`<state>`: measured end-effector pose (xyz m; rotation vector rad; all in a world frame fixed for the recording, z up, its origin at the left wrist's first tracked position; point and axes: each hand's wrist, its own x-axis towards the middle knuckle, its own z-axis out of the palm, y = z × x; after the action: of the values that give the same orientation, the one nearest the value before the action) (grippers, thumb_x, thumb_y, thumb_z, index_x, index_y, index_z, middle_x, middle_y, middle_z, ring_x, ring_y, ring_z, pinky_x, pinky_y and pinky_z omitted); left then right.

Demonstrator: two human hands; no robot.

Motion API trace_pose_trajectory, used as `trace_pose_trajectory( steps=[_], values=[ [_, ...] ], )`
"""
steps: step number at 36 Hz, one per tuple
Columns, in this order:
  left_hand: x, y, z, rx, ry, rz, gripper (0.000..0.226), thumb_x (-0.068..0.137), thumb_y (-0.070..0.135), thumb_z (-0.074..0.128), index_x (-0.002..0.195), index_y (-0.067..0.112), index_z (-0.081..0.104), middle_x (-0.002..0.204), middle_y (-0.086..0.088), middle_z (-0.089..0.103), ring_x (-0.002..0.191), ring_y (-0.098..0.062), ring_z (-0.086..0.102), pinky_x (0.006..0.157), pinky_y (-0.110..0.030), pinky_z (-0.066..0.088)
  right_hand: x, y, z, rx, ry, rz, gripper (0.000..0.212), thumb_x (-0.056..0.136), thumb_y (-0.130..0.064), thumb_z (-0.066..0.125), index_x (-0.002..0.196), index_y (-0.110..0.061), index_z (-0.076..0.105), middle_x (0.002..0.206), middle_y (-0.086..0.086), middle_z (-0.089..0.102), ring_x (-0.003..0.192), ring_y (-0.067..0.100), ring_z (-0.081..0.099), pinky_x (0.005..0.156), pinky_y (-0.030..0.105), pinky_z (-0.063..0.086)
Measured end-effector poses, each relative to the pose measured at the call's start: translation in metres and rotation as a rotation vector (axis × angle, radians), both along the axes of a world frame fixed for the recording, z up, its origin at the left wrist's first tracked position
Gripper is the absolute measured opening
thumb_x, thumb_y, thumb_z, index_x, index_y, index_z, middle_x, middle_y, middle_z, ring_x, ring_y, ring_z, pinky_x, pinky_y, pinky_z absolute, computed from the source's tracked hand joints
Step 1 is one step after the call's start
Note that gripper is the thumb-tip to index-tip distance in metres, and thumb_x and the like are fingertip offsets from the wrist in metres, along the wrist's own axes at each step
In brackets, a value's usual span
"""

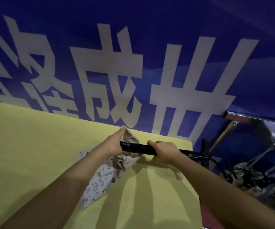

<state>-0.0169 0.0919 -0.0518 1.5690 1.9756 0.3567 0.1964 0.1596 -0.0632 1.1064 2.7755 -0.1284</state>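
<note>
1. Head view, hands: left hand (pixel 115 144) reaches forward with its fingers extended along the cloth (pixel 107 171), pinching its upper edge and holding it against the left end of the tube (pixel 138 148). Right hand (pixel 164 151) is clenched round the tube, knuckles up.
2. Location: the tube is held level, just above the far right part of the table (pixel 34 146). The cloth trails from it toward the near side.
3. Room: blue banner (pixel 150 47) with large white characters behind the table; metal stands (pixel 265 146) at right.
4. Materials: tube black, glossy, cylindrical; cloth pale, soft, crumpled, small brown print; table flat, matte yellow.
</note>
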Motion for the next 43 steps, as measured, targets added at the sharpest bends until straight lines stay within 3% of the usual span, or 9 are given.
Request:
trace_pose_trajectory(
  steps=[8, 12, 19, 23, 26, 31, 37, 40, 43],
  values=[
    [-0.003, -0.007, 0.01, -0.038, 0.17, -0.068, 0.096, 0.08, 0.008, 0.068, 0.152, 0.022, 0.006, 0.158, 0.002, 0.019, 0.14, -0.022, 0.033, 0.109, -0.03, 0.038, -0.028, 0.005, 0.011, 0.295, -0.08, 0.1, 0.039, 0.088, -0.003, 0.047, 0.125, -0.012, 0.042, 0.109, 0.013, 0.058, 0.099, 0.033, 0.056, 0.07, 0.036, 0.035],
    [-0.008, -0.004, 0.01, -0.052, 0.287, -0.076, 0.095, 0.077, 0.014, 0.069, 0.151, 0.022, 0.011, 0.143, -0.004, 0.045, 0.121, -0.026, 0.053, 0.097, -0.04, 0.05, -0.032, 0.008, 0.017, 0.385, -0.088, 0.163, 0.041, 0.089, 0.0, 0.046, 0.129, -0.008, 0.039, 0.115, 0.016, 0.055, 0.105, 0.034, 0.053, 0.084, 0.039, 0.04],
    [-0.008, -0.002, 0.021, 0.069, 0.344, -0.057, 0.069, 0.078, 0.013, 0.066, 0.139, 0.02, 0.035, 0.126, -0.004, 0.056, 0.112, -0.026, 0.057, 0.088, -0.042, 0.054, -0.035, 0.01, 0.03, 0.485, -0.091, 0.174, 0.039, 0.089, -0.002, 0.047, 0.127, -0.007, 0.042, 0.115, 0.016, 0.054, 0.103, 0.035, 0.053, 0.085, 0.041, 0.039],
    [0.007, -0.006, 0.024, 0.202, 0.252, -0.075, 0.07, 0.083, 0.007, 0.06, 0.145, 0.017, 0.03, 0.141, -0.003, 0.045, 0.127, -0.024, 0.046, 0.101, -0.036, 0.045, -0.037, 0.005, 0.037, 0.622, -0.08, 0.209, 0.038, 0.061, -0.013, 0.079, 0.096, -0.011, 0.065, 0.078, 0.009, 0.063, 0.068, 0.027, 0.06, 0.061, 0.031, 0.045],
    [0.02, -0.011, 0.025, 0.295, 0.167, -0.101, 0.069, 0.081, 0.007, 0.059, 0.142, 0.026, 0.033, 0.132, -0.001, 0.05, 0.119, -0.026, 0.046, 0.094, -0.032, 0.043, -0.04, 0.002, 0.04, 0.681, -0.027, 0.245, 0.041, 0.043, -0.016, 0.088, 0.079, -0.011, 0.068, 0.062, 0.005, 0.059, 0.052, 0.023, 0.055, 0.05, 0.027, 0.043],
    [0.031, -0.013, 0.019, 0.317, 0.258, -0.02, 0.069, 0.076, 0.032, 0.06, 0.14, 0.03, 0.033, 0.129, 0.006, 0.048, 0.111, -0.022, 0.034, 0.088, -0.029, 0.026, -0.041, -0.003, 0.048, 0.809, 0.055, 0.302, 0.022, 0.06, -0.016, 0.076, 0.077, -0.011, 0.063, 0.066, 0.004, 0.058, 0.055, 0.022, 0.053, 0.053, 0.027, 0.041],
    [0.037, -0.002, 0.014, 0.341, 0.234, 0.158, 0.032, 0.087, 0.034, 0.059, 0.112, 0.016, 0.051, 0.113, -0.002, 0.056, 0.11, -0.024, 0.051, 0.096, -0.037, 0.032, -0.04, 0.002, 0.048, 0.872, 0.218, 0.353, 0.026, 0.071, -0.014, 0.075, 0.093, -0.012, 0.062, 0.086, 0.004, 0.064, 0.076, 0.024, 0.061, 0.083, 0.035, 0.037],
    [0.037, -0.001, 0.012, 0.337, 0.169, 0.223, 0.032, 0.087, 0.033, 0.062, 0.111, 0.016, 0.052, 0.112, -0.002, 0.058, 0.107, -0.023, 0.053, 0.095, -0.039, 0.036, -0.036, 0.004, 0.05, 0.896, 0.319, 0.356, 0.039, 0.074, -0.02, 0.069, 0.111, -0.013, 0.056, 0.109, 0.003, 0.064, 0.094, 0.024, 0.061, 0.088, 0.034, 0.03],
    [0.031, -0.003, 0.011, 0.344, 0.046, 0.296, 0.032, 0.084, 0.032, 0.066, 0.109, 0.016, 0.055, 0.109, -0.003, 0.061, 0.103, -0.024, 0.056, 0.094, -0.045, 0.043, -0.027, 0.002, 0.044, 0.923, 0.417, 0.379, 0.033, 0.079, -0.026, 0.053, 0.11, -0.015, 0.05, 0.106, 0.002, 0.064, 0.092, 0.022, 0.055, 0.084, 0.032, 0.031]
  ],
)
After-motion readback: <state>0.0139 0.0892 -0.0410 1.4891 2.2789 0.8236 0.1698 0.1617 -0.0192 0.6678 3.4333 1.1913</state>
